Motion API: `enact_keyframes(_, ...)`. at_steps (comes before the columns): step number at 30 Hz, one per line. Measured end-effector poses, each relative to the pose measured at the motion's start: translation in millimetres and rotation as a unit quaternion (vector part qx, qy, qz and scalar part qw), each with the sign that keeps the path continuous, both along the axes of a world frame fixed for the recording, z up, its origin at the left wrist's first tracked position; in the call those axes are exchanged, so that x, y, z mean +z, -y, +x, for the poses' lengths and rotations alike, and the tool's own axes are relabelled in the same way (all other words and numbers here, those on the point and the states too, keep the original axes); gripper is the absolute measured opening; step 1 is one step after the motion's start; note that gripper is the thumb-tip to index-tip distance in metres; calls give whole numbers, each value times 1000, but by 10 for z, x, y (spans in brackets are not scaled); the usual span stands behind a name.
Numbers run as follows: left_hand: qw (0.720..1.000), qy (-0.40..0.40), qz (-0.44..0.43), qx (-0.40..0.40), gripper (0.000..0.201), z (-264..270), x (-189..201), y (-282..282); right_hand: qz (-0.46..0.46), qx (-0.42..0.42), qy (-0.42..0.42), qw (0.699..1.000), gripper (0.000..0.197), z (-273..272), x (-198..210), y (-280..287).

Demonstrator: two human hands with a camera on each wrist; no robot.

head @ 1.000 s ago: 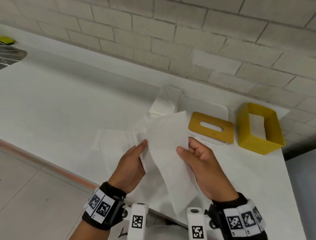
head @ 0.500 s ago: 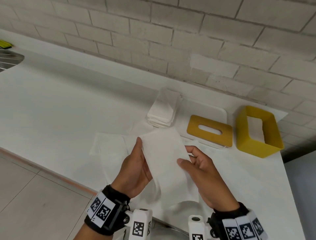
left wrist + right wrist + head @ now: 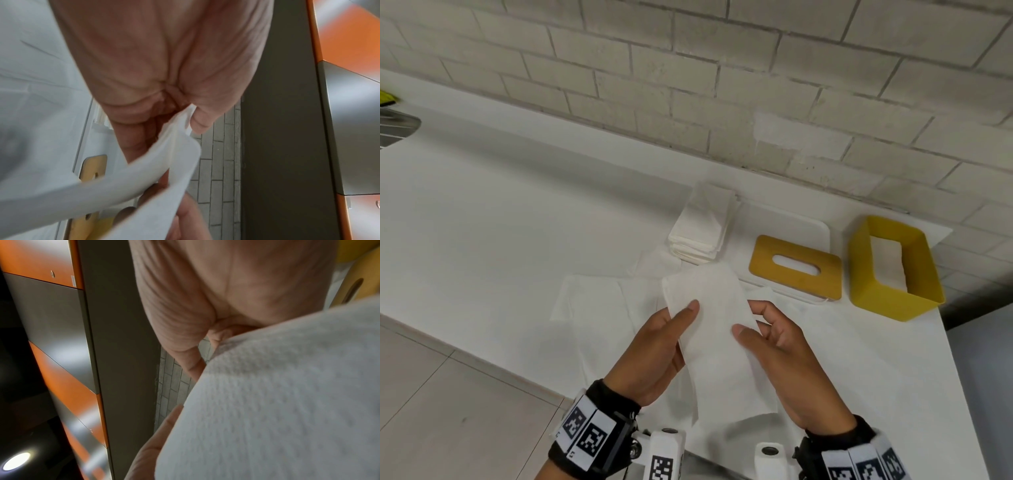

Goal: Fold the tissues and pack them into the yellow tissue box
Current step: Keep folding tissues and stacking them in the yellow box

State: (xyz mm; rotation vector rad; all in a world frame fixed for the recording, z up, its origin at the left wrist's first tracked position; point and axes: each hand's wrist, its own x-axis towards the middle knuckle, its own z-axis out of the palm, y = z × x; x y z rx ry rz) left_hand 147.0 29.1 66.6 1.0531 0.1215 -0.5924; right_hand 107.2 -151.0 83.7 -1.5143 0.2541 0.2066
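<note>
Head view shows it best: the left hand (image 3: 654, 346) has its thumb on top of the tissue (image 3: 719, 339) with the fingers curled underneath, pinching the left edge, and the right hand (image 3: 787, 356) does the same on the right edge, thumb pressed on the top face. Both hands hold the sheet up off the counter (image 3: 517, 222), folded into a long narrow strip.

So I'd say we're mid-fold on this one, lengthwise fold done. Next move probably needs a crosswise fold, or a careful carry over to the box without the layers sliding apart, since this stuff is floppy.

Moving outward: more unfolded sheets (image 3: 592, 301) lie flat under the hands, a stack of folded tissues (image 3: 702, 233) sits just beyond, then the yellow lid (image 3: 794, 270) on a white tray (image 3: 815, 233), and the yellow tissue box (image 3: 893, 270) well off to the right, open, with something white inside.
</note>
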Motion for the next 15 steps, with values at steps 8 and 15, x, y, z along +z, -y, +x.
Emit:
enact_keyframes(8, 1000, 11, 12, -2, 33, 15, -20, 138, -73, -52, 11, 996, 30, 15, -131, 122)
enact_keyframes(15, 999, 8, -34, 26, 34, 127, 14, 141, -110, 97, 19, 989, 35, 127, -60, 287)
